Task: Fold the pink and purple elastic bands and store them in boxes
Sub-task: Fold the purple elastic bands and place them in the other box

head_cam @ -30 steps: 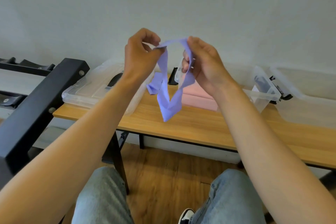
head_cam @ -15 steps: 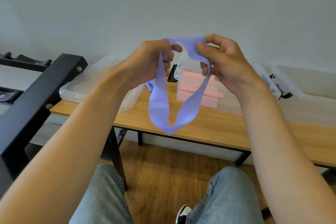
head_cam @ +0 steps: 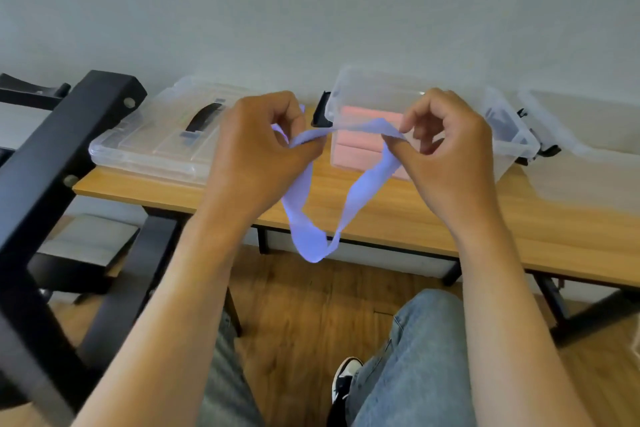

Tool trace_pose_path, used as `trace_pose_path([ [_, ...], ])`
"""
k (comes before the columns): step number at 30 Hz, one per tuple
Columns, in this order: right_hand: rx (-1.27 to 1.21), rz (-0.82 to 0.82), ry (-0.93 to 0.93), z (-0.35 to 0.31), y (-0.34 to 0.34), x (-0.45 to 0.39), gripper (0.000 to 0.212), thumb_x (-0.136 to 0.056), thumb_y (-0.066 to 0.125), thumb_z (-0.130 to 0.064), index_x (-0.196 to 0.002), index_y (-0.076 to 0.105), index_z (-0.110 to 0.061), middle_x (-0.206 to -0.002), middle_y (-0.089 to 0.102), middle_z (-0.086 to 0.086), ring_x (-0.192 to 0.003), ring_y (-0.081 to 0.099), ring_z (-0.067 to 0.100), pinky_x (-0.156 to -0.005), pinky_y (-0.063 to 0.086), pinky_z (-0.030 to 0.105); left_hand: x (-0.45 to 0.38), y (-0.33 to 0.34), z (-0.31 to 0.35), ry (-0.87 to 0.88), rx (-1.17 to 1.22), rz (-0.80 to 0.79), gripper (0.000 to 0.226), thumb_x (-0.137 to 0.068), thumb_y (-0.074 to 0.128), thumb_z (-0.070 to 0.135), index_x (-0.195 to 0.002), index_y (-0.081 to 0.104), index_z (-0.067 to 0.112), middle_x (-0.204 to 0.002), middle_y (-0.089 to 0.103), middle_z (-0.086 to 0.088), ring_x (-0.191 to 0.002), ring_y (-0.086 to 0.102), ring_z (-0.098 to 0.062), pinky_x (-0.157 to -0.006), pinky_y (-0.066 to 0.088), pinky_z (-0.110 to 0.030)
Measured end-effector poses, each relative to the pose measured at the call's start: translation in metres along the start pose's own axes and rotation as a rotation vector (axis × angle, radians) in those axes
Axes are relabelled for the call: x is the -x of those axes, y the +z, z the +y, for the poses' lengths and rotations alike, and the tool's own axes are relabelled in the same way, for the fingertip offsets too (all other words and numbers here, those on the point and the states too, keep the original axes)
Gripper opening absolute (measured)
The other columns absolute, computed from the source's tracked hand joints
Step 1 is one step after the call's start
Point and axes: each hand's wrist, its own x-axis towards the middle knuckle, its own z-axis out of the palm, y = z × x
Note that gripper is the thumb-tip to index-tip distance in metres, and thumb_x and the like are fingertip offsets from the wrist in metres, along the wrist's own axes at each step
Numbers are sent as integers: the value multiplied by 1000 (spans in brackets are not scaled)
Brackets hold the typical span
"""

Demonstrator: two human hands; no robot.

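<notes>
1. We hold the flat, stretchy purple elastic band (head_cam: 360,187) up in the air in front of us, above our lap and just short of the light wooden table (head_cam: 450,215). Its top run spans between our two hands and the rest hangs in a loose loop with a twist near the bottom.
2. Our left hand (head_cam: 258,152) is curled nearly closed, pinching one end of the top run between thumb and fingers.
3. Our right hand (head_cam: 446,146) is also curled, thumb and forefinger nipping the band where it turns downward; the other fingers are bent loosely and hold nothing that we can see.
4. Both forearms reach forward and up, wrists at about the same height, backs of the hands toward us, hands apart with the band drawn between them.
5. The step in hand looks to be flattening the loop before folding. We judge it goes best if we take out the twist low in the loop first, so the two hanging sides lie flat against each other.
6. We should then bring the hands together evenly, keeping the edges lined up, since a thin elastic strip tends to curl and spring out of a sloppy fold.
7. Folded pink bands (head_cam: 360,146) already sit stacked in the clear plastic box (head_cam: 377,87) on the table just behind our hands. Further clear plastic pieces lie to either side, and we cannot tell which one is meant for the purple band.
</notes>
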Motion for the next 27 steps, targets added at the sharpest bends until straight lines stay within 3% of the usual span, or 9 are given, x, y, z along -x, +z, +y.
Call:
trace_pose_path([
  [4,-111,56,157,-6,7,17,25,-84,75,-17,-76,51,-15,-50,36,-3,-50,29,12,-52,27,29,23,9,7,52,-203,204,41,-74,64,12,-57,27,18,-50,25,1,-55,22,-17,-51,21,-28],
  [6,-193,15,262,-11,13,26,28,-86,73,-23,-75,48,-18,-45,43,-3,-42,36,15,-49,34,28,33,11,9,-9,-316,286,33,-70,57,11,-58,25,15,-51,22,-1,-58,20,-21,-51,18,-29],
  [9,-342,-11,440,-13,21,36,31,-93,67,-8,-76,42,-13,-46,57,2,-38,56,22,-48,49,33,42,10,4,-92,-366,324,19,-62,46,2,-62,31,15,-58,29,1,-60,24,-22,-50,16,-33],
  [11,-464,-40,560,-17,26,43,27,-96,61,-3,-77,42,-6,-56,67,12,-48,69,28,-49,55,36,49,14,-1,-130,-288,248,21,-70,46,-6,-75,40,14,-74,44,0,-67,39,-23,-54,31,-37],
  [13,-532,-83,643,-19,31,50,26,-99,60,-7,-80,48,6,-67,75,14,-60,76,28,-52,57,33,56,18,1,-187,-112,142,22,-85,44,-7,-92,41,15,-85,51,-3,-71,47,-15,-58,39,-28],
  [16,-592,-84,691,-16,38,57,25,-100,61,-13,-83,68,3,-77,78,9,-73,79,22,-59,62,30,66,25,8,-335,129,-20,10,-103,44,12,-99,41,21,-74,55,4,-58,49,-6,-51,41,-17],
  [21,-692,-113,751,-9,46,69,36,-101,60,-37,-99,79,-7,-97,79,15,-91,78,29,-69,59,30,84,43,4,-461,239,-299,28,-88,68,20,-103,45,26,-54,59,12,-46,54,-4,-46,43,-15],
  [24,-737,-139,777,1,48,80,35,-101,63,-35,-104,77,-3,-103,76,24,-92,74,31,-79,56,37,89,52,-6,-520,281,-301,40,-80,80,34,-99,45,29,-67,59,14,-59,59,-9,-52,44,-16],
  [27,-836,-149,770,12,44,90,41,-97,67,-33,-107,70,6,-104,67,32,-93,63,35,-86,48,48,93,55,-12,-549,419,-280,41,-76,79,47,-98,49,30,-85,64,-5,-74,61,-17,-64,44,-19],
])
